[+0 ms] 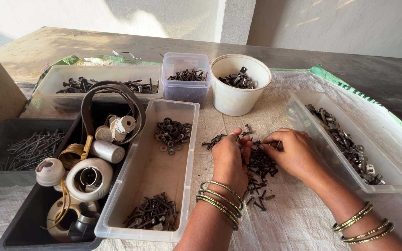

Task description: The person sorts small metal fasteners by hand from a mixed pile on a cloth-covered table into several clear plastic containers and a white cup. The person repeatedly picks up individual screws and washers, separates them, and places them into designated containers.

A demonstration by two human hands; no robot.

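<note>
While both hands rummage, the left hand (229, 160) half-hides the screw pile (259, 169).

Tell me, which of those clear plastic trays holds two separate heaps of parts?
The clear tray just left of the left hand: washers at its far end, dark screws at its near end. The other clear trays each hold one batch.

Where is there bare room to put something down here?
The middle of the clear tray, between its washers and its screws, is bare. So is the cloth between the forearms. It is crowded around the loose screw pile under the left hand and right hand.
</note>
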